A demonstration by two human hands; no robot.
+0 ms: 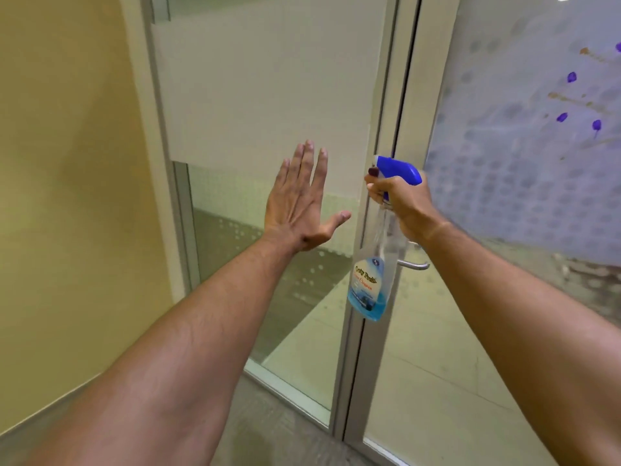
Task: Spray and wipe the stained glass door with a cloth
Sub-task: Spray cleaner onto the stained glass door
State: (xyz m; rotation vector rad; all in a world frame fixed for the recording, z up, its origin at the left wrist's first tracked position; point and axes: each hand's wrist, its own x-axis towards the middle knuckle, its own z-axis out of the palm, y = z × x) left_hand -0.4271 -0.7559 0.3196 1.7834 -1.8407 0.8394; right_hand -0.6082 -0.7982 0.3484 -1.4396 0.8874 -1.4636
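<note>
Up right of the right hand (pixel 400 200): stained glass door (pixel 524 156), frosted with a dotted pattern, purple blotches (pixel 572 77) and orange-brown smears (pixel 578 100) high on the pane. More purple blotches lower down, one with a short drip below it. Pane clear beneath the frosted band, pale floor seen through it.

Right hand raised in front of the door's edge, fingers curled round the neck of a spray bottle (pixel 371 280), forefinger at the trigger under the blue spray head (pixel 398 168). Nozzle aimed left, away from the stains. Bottle hanging below the fist, clear plastic, blue liquid low in the base, printed label facing the camera.

Just below and behind the right wrist: metal lever handle (pixel 415 264) on the door frame (pixel 376 297). Dark gap between the two door leaves running up past the spray head.

Left of the bottle: left hand (pixel 299 203) spread flat, fingers straight and pointing up, thumb out toward the bottle, holding nothing. Held before the left glass panel (pixel 262 95); contact with the glass cannot be told. Panel frosted in a plain band behind the fingers, clear below the wrist.

Far left of the left forearm: yellowish wall (pixel 67 163). Below both forearms: grey floor (pixel 285 432).
</note>
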